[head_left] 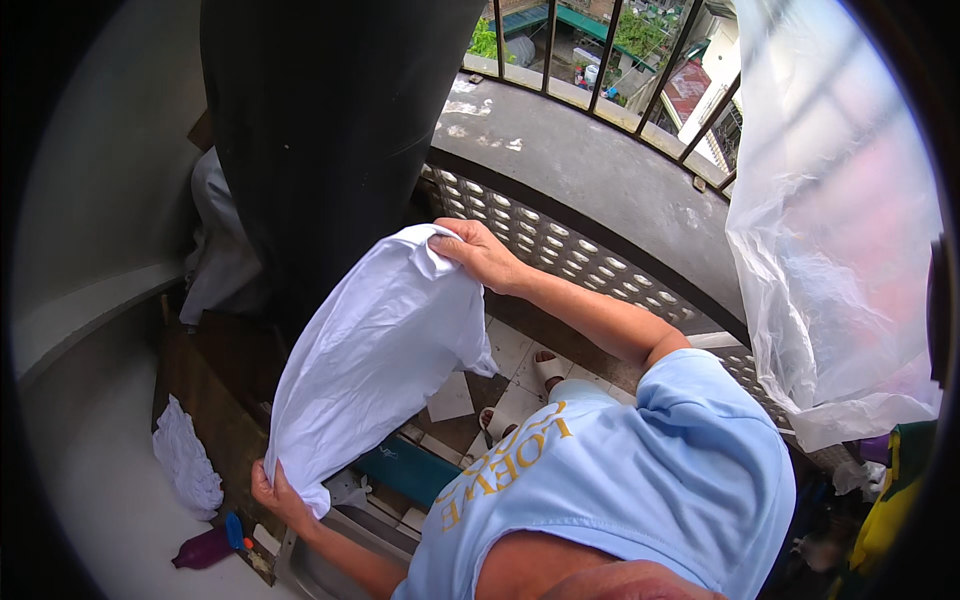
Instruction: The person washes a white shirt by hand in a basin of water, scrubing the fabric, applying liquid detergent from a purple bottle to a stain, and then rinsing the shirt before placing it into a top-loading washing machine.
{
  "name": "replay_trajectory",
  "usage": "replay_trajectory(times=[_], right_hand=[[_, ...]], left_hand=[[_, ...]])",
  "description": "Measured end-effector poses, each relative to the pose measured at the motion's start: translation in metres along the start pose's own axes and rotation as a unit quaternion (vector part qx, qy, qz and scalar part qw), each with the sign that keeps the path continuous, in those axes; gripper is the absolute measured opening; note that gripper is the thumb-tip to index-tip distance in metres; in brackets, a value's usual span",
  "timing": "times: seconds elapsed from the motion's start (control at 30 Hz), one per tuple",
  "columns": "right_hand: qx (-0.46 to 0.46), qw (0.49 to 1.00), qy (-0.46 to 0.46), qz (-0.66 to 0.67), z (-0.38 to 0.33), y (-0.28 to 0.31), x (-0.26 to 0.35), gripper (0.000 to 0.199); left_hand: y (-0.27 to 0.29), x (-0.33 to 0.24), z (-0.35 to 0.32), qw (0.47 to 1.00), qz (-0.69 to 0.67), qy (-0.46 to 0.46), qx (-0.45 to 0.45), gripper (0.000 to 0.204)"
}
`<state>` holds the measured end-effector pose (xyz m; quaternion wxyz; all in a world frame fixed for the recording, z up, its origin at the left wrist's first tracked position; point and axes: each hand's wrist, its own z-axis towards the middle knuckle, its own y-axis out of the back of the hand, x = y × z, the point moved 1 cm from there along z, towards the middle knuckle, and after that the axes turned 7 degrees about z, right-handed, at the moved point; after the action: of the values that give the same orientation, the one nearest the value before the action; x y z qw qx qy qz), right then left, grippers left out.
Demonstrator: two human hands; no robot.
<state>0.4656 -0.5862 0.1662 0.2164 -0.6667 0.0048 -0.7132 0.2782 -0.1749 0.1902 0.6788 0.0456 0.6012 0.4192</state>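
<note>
A white cloth (375,335) hangs stretched between my two hands. My left hand (285,495) grips its lower edge, low on the left, above the rim of a metal sink (300,570). My right hand (480,255) is higher and farther out, its fingers closed on a bunched upper corner. The fabric sags in wrinkles between the two grips, and what kind of piece it is does not show. Close to my left hand, a crumpled white cloth (187,460) lies on the pale surface. Near it rests a purple bottle (205,550) with a blue cap.
A dark column (330,120) stands just beyond the cloth. Past it run a grey ledge (600,140), metal railing bars (605,60) and a perforated wall (560,240). Translucent plastic sheeting (820,230) hangs on the right. A teal board (405,468) sits low, above the tiled floor (510,350).
</note>
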Motion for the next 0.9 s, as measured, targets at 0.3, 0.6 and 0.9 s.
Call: replay_trajectory(times=[0.3,0.6,0.9], right_hand=[[0.083,0.986,0.148,0.002,0.021,0.014,0.057,0.026],[0.056,0.998,0.025,-0.025,0.023,0.043,-0.015,0.030],[0.070,0.995,0.069,0.028,0.021,0.060,0.008,0.030]], left_hand=[[0.034,-0.060,0.020,0.998,-0.031,-0.052,0.017,0.025],[-0.053,-0.042,0.009,0.996,0.032,0.018,0.079,0.012],[-0.041,-0.087,-0.002,0.990,-0.053,0.126,-0.044,0.022]])
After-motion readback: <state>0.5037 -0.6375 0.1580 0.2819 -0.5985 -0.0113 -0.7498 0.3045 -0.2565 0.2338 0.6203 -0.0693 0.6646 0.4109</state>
